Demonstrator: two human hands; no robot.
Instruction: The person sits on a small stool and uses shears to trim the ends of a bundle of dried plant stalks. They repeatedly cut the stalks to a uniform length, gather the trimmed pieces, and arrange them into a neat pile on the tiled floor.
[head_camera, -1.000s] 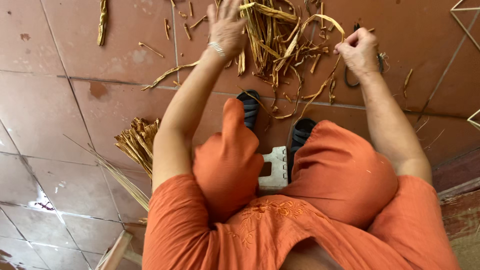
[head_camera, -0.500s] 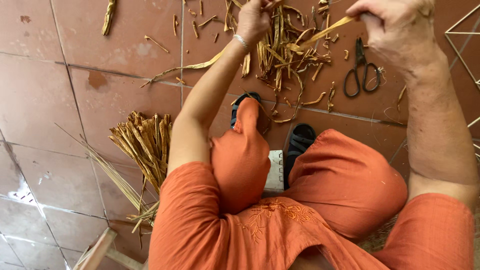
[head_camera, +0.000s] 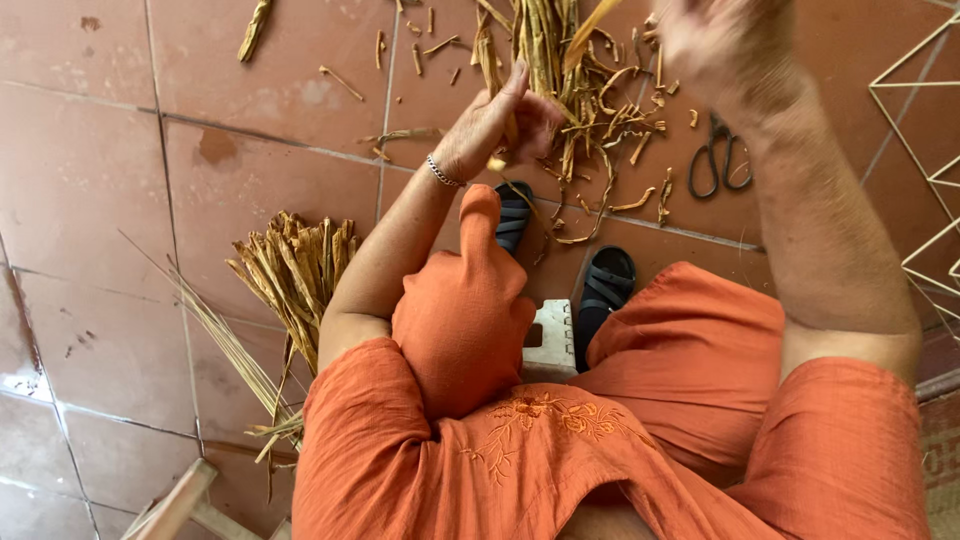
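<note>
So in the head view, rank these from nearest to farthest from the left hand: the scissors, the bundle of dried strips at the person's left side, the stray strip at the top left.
From the left hand:
1. Scissors, off to its right on the tiles.
2. Bundle of dried strips, lower left beside the knee.
3. Stray strip, far upper left, only slightly farther than the bundle.

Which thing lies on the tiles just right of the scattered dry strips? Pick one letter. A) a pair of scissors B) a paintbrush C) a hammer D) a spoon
A: a pair of scissors with dark loop handles lies flat on the red floor tiles, just right of the pile of dry strips and beneath the raised right hand.
</note>
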